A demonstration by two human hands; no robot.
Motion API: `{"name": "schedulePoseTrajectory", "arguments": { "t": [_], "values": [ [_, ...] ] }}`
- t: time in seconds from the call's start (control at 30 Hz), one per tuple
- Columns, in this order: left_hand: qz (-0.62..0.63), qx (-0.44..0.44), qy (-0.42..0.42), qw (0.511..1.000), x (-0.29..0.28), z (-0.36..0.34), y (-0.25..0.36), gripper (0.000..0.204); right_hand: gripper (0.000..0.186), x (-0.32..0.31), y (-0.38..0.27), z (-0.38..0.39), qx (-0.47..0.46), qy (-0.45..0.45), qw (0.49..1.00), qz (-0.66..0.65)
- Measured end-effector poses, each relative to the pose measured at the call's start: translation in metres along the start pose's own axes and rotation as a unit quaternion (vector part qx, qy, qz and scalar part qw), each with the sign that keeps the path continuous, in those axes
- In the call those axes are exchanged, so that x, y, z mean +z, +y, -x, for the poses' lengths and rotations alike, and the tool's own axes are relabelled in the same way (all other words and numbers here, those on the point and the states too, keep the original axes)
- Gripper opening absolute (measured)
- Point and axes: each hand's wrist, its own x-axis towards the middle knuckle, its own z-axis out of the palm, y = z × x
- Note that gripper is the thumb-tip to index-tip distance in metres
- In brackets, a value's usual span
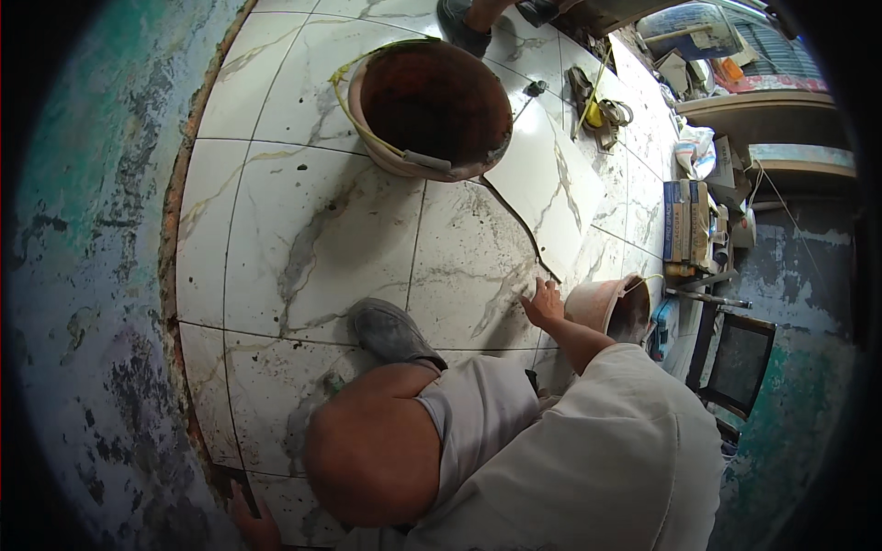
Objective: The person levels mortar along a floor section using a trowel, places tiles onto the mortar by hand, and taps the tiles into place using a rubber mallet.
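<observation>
The left hand (255, 525) lies flat and empty on the floor (276, 230) by the wall (83, 275), the right hand (544, 303) spreads open, empty, on a tile beside the small bucket (611, 308), the loose tile (547, 179) and big bucket (432, 106) beyond.

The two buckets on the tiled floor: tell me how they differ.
The large bucket stands in full view near the top, its dark inside open to the camera; the small bucket is partly hidden by the right hand and sleeve. The large one has a yellowish band along its rim. Both are pinkish and soiled.
</observation>
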Motion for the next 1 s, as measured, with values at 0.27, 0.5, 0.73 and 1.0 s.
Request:
{"name": "schedulePoseTrajectory", "arguments": {
  "t": [0.27, 0.5, 0.73, 1.0],
  "values": [
    [0.137, -0.226, -0.068, 0.962, -0.029, -0.013, -0.006, 0.056, 0.073, 0.027, 0.018, 0.052, 0.029, -0.084, 0.996, -0.026],
    [0.042, -0.126, 0.007, 0.991, -0.037, -0.03, 0.008, 0.062, 0.094, 0.072, 0.1, 0.109, 0.247, -0.182, 0.948, -0.078],
    [0.088, -0.116, 0.03, 0.989, -0.053, -0.033, 0.03, 0.057, 0.082, 0.074, 0.068, 0.096, 0.029, -0.028, 0.996, -0.074],
    [0.175, -0.258, 0.144, 0.939, -0.025, 0.038, -0.01, 0.046, 0.026, -0.014, -0.158, 0.031, -0.446, 0.043, 0.869, -0.211]
  ]
}}
